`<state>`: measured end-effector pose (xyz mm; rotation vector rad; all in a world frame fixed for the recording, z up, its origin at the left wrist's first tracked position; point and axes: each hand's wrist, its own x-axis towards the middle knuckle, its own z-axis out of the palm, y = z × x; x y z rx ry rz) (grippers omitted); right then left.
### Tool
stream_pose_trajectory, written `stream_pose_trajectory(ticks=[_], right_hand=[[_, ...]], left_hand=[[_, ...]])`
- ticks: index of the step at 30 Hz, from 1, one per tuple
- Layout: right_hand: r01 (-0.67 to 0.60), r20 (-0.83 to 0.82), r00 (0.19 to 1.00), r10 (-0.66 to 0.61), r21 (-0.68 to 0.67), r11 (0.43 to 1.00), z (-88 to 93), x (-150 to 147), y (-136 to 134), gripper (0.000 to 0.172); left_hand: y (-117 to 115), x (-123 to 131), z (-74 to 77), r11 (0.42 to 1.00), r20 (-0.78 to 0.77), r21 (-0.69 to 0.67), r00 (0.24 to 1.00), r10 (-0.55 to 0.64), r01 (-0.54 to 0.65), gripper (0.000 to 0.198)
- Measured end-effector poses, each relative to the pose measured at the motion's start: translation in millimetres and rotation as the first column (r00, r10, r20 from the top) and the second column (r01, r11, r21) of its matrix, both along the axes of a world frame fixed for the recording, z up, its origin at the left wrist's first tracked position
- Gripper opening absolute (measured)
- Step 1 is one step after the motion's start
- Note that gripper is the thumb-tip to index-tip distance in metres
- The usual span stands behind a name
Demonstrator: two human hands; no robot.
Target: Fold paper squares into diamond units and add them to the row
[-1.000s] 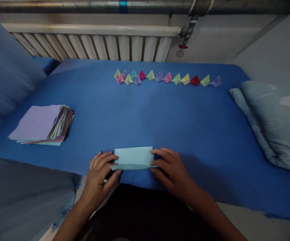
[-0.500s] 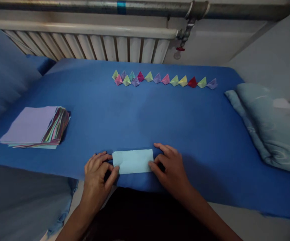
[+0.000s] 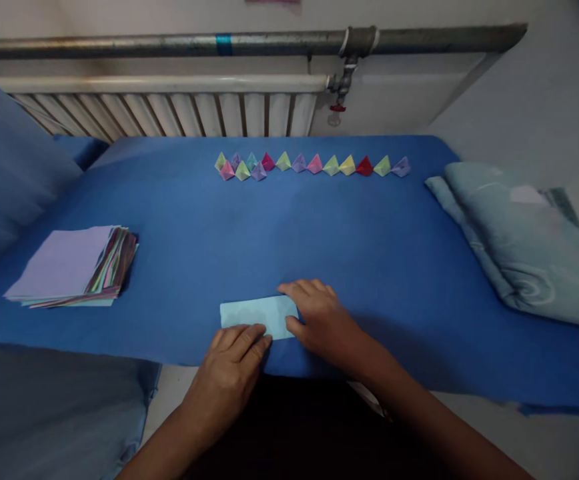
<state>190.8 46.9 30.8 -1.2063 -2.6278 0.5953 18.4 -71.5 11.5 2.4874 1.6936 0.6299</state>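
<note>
A light blue sheet of paper, folded into a long rectangle, lies flat near the front edge of the blue-covered surface. Along its lower edge rests my left hand, fingers laid flat and close together, with the thumb tip beside them. That hand hides part of the lower left of the sheet. At the right end is my right hand; its thumb touches the paper near the right edge, while the index finger reaches past the upper right corner. Thumb and index finger are spread apart.
Several small folded paper pieces in mixed colours form a row at the back. A stack of coloured paper sits at left, a folded grey-green blanket at right. Behind are a radiator and a pipe with a red-handled valve.
My left hand has moved right, from the paper's left end to its lower edge. My right hand has spread over the right end. The camera view has tilted up slightly.
</note>
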Motion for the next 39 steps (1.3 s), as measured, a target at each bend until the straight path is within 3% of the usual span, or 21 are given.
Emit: stream_pose_trajectory(ticks=[9, 16, 21, 23, 29, 35, 39], right_hand=[[-0.01, 0.138, 0.99, 0.02, -0.074, 0.997, 15.3, -11.8, 10.9, 0.006], [-0.036, 0.167, 0.984, 0.067, -0.184, 0.982, 24.8, -11.9, 6.2, 0.029], [-0.008, 0.199, 0.979, 0.043, -0.172, 0.985, 26.2, -12.9, 1.0, 0.008], [-0.002, 0.193, 0.981, 0.034, -0.161, 0.987, 24.7, -13.1, -2.2, 0.007], [-0.004, 0.052, 0.999, 0.017, -0.244, 0.97, 21.8, -12.3, -6.1, 0.043], [0.083, -0.146, 0.976, -0.162, -0.438, 0.895, 17.7, 4.8, -3.7, 0.05], [0.184, -0.236, 0.902, -0.362, -0.549, 0.816, 11.0, 21.1, -12.8, 0.028]], left_hand=[[-17.6, -9.7, -4.4, 0.997, 0.039, -0.015, 0.996, 0.078, -0.077, 0.03], [-16.4, -8.9, -5.9, 0.996, 0.049, 0.009, 0.994, 0.093, -0.094, 0.024], [-18.5, -11.9, -8.2, 0.993, 0.073, 0.009, 0.991, 0.113, -0.114, 0.024], [-18.8, -12.9, -9.2, 0.993, 0.08, 0.001, 0.99, 0.12, -0.121, 0.024], [-15.5, -14.7, -9.2, 0.993, 0.079, -0.005, 0.989, 0.121, -0.121, 0.021], [-9.1, -14.0, -4.2, 0.988, 0.097, 0.091, 0.988, 0.12, -0.129, 0.025], [-2.6, -5.7, 1.5, 0.983, 0.117, 0.168, 0.992, 0.048, -0.068, 0.028]])
